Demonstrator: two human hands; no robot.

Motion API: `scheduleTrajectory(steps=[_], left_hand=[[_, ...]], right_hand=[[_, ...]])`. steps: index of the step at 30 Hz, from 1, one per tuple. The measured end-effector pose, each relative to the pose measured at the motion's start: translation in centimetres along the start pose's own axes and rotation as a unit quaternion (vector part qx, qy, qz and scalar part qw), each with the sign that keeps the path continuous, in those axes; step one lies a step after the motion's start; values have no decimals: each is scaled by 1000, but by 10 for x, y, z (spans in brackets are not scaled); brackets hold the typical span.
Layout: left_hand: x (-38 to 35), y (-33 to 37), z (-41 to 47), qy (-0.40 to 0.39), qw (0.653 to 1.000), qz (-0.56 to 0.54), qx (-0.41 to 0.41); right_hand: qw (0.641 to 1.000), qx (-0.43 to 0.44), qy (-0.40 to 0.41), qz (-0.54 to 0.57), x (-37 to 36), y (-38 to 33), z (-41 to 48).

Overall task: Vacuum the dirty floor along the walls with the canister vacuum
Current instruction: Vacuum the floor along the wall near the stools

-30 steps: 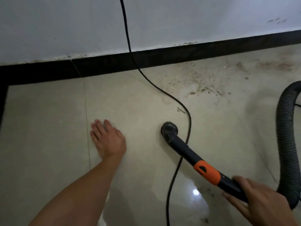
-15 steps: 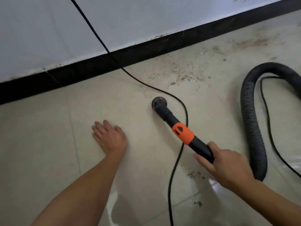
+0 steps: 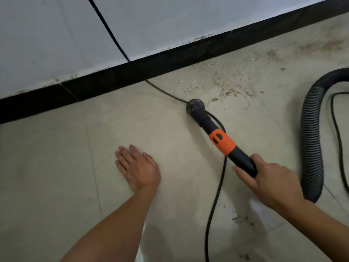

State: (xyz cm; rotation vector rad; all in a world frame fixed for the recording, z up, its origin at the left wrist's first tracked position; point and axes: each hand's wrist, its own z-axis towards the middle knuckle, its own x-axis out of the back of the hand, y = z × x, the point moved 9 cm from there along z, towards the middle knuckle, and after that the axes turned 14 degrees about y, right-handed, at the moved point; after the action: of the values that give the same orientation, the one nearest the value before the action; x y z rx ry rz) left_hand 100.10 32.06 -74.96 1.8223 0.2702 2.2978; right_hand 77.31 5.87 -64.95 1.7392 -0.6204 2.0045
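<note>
Working low beside the wall (image 3: 56, 35): gripping the black vacuum wand (image 3: 242, 162) in the right hand (image 3: 270, 178), fingers curled round its rear end at right of centre, with the left hand (image 3: 137, 167) pressed flat and open-fingered on the pale floor tile (image 3: 47, 167) at lower centre. Setting the round brush head (image 3: 195, 107) down at centre frame, just short of the dirt patch (image 3: 232, 86) spread toward the upper right below the black baseboard (image 3: 170, 59). Apparently crossing the power cord (image 3: 217, 193), strung from the wall down under the wand toward the bottom edge; impossible to tell whether touching or just over it. Risking, on a forward push, catching that cord in the bristles and dragging it through the grit, or tugging it at the wall. Risking too a pull from the ribbed hose (image 3: 311, 140) looped at far right, enough to tip the head off the tile. Easy to miss: loose crumbs (image 3: 241, 219) at lower right, behind the wrist.
</note>
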Motion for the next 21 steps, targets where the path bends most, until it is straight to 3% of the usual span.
scheduleTrajectory(steps=[5, 11, 17, 21], left_hand=[[-1, -5, 0, -9, 1000, 16, -2], [2, 1, 2, 1, 1000, 6, 3], [1, 2, 2, -1, 1000, 10, 1], [1, 3, 3, -5, 1000, 11, 0]], right_hand=[[997, 68, -22, 11, -3, -25, -14], [1000, 12, 0, 15, -2, -32, 27], [997, 80, -4, 24, -5, -79, 29], [999, 6, 17, 44, -5, -67, 65]])
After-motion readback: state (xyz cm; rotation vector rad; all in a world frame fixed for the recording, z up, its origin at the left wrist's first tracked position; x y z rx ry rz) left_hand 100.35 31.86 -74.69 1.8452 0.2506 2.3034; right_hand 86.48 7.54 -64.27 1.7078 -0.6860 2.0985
